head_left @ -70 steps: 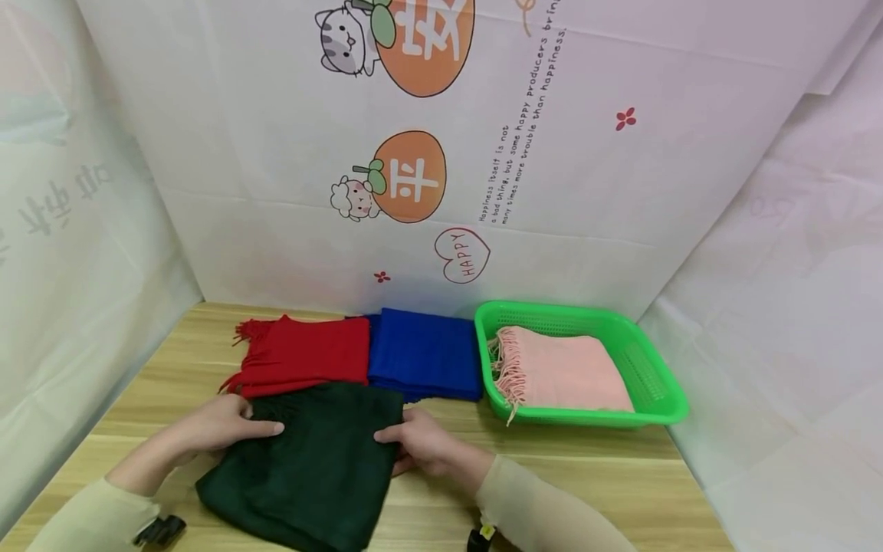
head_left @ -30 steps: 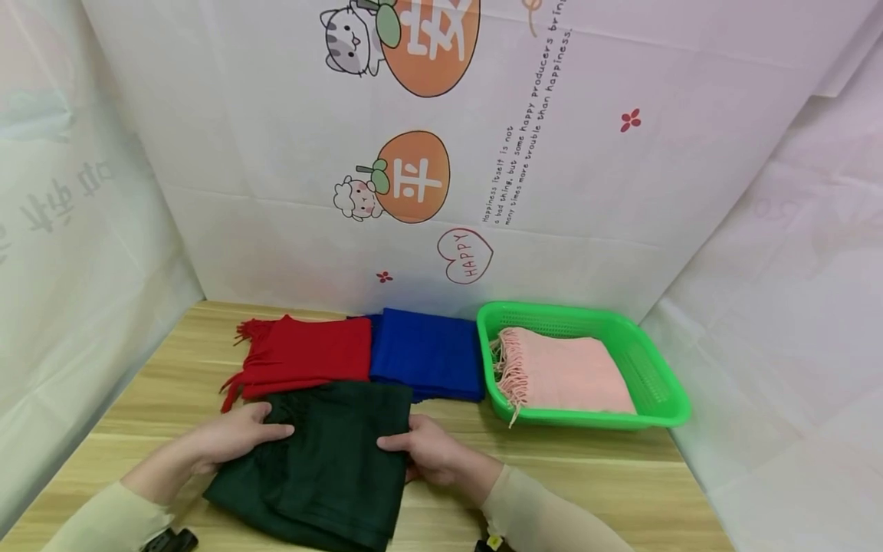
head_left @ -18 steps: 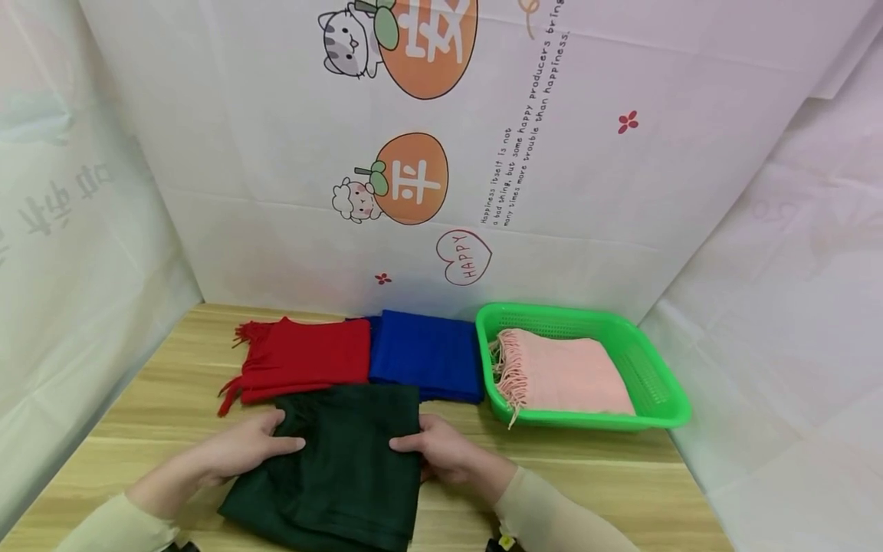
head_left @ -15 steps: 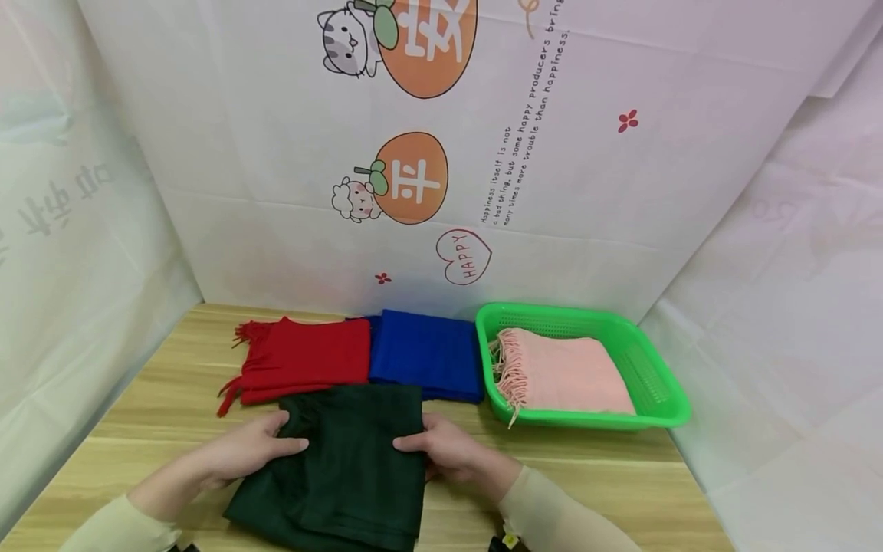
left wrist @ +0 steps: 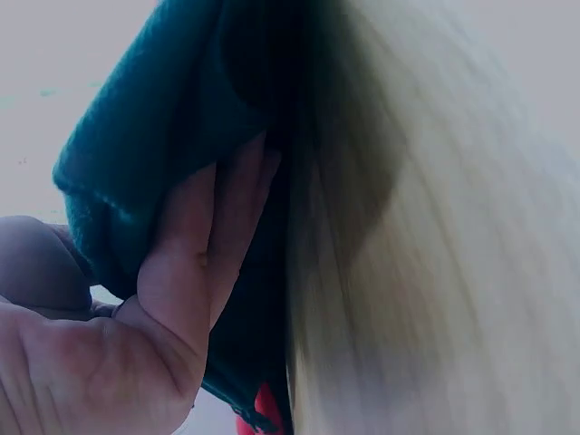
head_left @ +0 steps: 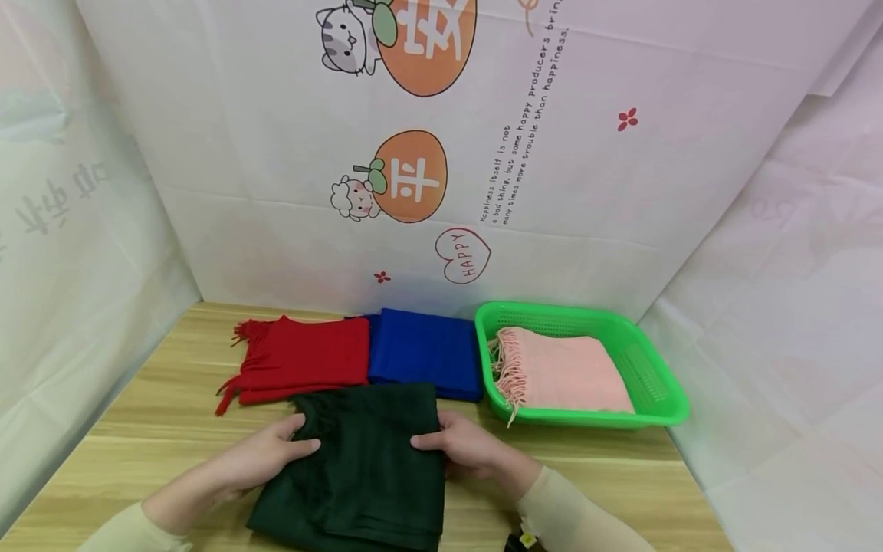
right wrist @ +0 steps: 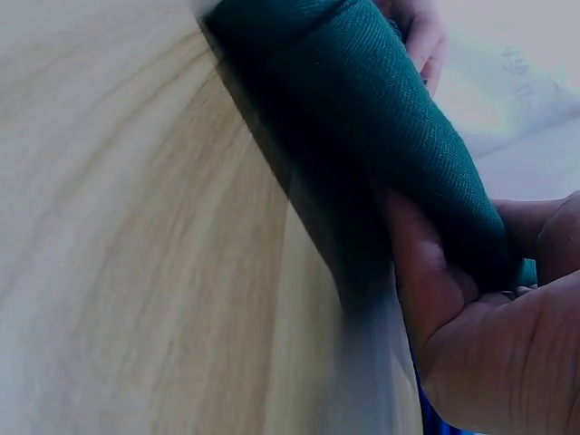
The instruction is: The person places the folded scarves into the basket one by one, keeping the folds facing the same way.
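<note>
A folded dark green scarf (head_left: pixel 379 468) is held between both hands near the front of the table. My left hand (head_left: pixel 258 456) grips its left edge, thumb on top; in the left wrist view the fingers (left wrist: pixel 177 263) reach underneath the cloth (left wrist: pixel 136 163). On the opposite edge, my right hand (head_left: pixel 476 445) pinches the scarf with its thumb above. The right wrist view shows the thick rounded fold (right wrist: pixel 390 118) between the thumb and fingers (right wrist: pixel 421 267). Part of the scarf's lower end runs out of the head view.
Behind the green scarf lie a folded red scarf (head_left: pixel 303 360) with fringe and a folded blue scarf (head_left: pixel 428 353). A green plastic basket (head_left: pixel 651 368) stands at the back right, holding a folded pink scarf (head_left: pixel 566 372). White printed sheets (head_left: pixel 552 153) enclose the wooden table (head_left: pixel 138 429).
Both hands have shifted to the right, carrying the green scarf along between them. The red, blue and pink scarves and the basket stay where they were.
</note>
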A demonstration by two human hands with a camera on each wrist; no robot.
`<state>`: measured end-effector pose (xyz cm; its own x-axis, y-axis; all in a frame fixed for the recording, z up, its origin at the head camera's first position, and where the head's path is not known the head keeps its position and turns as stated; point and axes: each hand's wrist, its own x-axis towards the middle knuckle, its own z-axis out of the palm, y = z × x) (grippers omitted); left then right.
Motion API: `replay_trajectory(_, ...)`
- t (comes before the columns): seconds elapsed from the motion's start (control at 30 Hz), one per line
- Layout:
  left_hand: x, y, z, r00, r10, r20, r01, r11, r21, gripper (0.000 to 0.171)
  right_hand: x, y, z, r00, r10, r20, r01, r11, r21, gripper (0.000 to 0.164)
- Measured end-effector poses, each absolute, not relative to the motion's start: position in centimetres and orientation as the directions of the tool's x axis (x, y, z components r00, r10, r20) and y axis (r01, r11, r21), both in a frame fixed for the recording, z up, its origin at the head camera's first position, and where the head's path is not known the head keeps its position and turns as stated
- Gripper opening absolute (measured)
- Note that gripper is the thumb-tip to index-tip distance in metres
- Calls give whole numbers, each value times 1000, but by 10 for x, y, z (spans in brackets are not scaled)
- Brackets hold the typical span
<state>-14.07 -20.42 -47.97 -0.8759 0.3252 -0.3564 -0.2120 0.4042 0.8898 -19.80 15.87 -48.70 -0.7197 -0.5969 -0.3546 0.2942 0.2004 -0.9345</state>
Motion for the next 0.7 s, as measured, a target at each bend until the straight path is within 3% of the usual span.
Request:
replay_trajectory(0.4,-136,-193,-479,-882,326,-342,-236,323,917,85,-198,172,-481,-716,-614,-332,262,206,-943,38)
replay_trajectory(0.7,-127,-185,-469,-886,343,-312,-212,301,930,85,-195,182,-470,-708,-627,-324,252,205,-946,45)
